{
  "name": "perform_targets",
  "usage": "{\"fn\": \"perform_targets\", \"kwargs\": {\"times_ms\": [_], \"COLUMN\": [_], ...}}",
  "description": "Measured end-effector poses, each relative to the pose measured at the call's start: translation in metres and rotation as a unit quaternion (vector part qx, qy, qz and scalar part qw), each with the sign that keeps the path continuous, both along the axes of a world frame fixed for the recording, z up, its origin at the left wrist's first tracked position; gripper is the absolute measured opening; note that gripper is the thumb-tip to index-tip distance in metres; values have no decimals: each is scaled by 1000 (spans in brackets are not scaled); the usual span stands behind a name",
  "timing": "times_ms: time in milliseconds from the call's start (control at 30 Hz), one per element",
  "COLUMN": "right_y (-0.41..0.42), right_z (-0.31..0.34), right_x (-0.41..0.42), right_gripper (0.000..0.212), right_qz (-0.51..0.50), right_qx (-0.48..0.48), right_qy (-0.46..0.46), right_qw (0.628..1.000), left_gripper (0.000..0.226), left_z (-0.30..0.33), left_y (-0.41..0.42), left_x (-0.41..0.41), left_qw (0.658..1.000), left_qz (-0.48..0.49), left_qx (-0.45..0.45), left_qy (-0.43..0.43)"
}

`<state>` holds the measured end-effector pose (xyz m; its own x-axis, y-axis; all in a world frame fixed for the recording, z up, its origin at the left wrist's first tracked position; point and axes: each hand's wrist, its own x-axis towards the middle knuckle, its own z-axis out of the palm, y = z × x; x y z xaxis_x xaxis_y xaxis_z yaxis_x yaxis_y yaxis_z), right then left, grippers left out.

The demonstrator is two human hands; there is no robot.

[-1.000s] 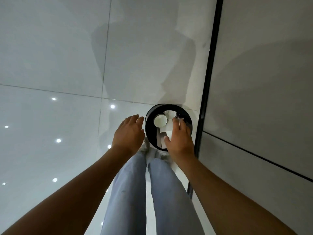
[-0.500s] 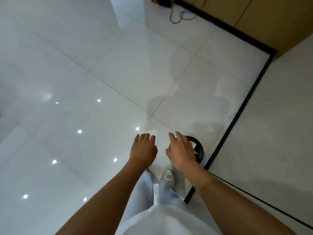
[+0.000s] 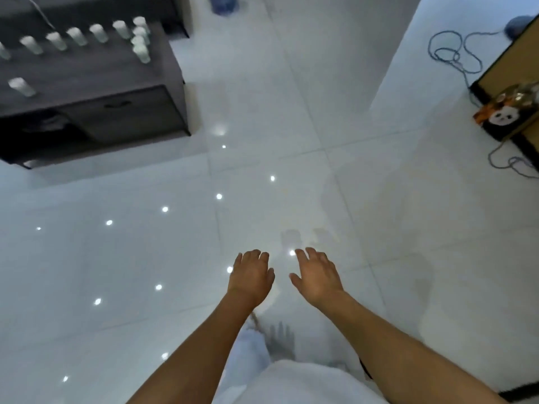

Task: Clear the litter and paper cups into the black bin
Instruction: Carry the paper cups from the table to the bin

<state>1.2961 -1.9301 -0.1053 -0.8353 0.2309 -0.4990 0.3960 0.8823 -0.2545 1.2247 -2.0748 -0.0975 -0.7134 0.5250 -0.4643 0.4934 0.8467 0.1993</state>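
Half a second ago we saw the black bin just beyond the right hand, by the dark strip at the wall; now it is out of our view, and the camera looks over open white floor instead. A second ago the bin sat right under both hands with white cups and paper inside it.

At far left we now see a dark cabinet, which was not in view before, with paper cups standing upright in a row along its top, a few more lined up at the near end of that row, and one apart toward the front edge. They are blurred and well away from our hands.

Our left hand hangs palm down over the floor, fingers loosely curled, holding nothing and touching nothing. Just beside it, apart, our right hand is spread wider, fingers splayed, also empty.

At far right a blue cable loops on the floor near a brown cupboard.
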Motion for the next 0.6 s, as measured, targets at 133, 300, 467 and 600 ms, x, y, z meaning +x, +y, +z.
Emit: {"fn": "perform_targets", "kwargs": {"times_ms": [133, 300, 467, 600], "right_y": [-75, -148, -178, -185], "right_z": [3, 9, 12, 10], "right_x": [-89, -178, -257, -334], "right_gripper": [57, 58, 59, 58], "right_qz": [79, 146, 194, 221], "right_qx": [-7, -19, -22, -18], "right_qy": [-1, 2, -4, -6], "right_qw": [997, 989, 981, 975], "left_gripper": [43, 43, 42, 41], "left_z": [1, 2, 5, 3], "left_y": [-89, -168, -205, -221], "left_x": [-67, -131, -197, -266], "left_qw": [997, 991, 983, 976], "left_qz": [70, 135, 183, 218], "left_qx": [-13, -24, -17, -16], "left_qy": [4, -11, -13, -9]}}
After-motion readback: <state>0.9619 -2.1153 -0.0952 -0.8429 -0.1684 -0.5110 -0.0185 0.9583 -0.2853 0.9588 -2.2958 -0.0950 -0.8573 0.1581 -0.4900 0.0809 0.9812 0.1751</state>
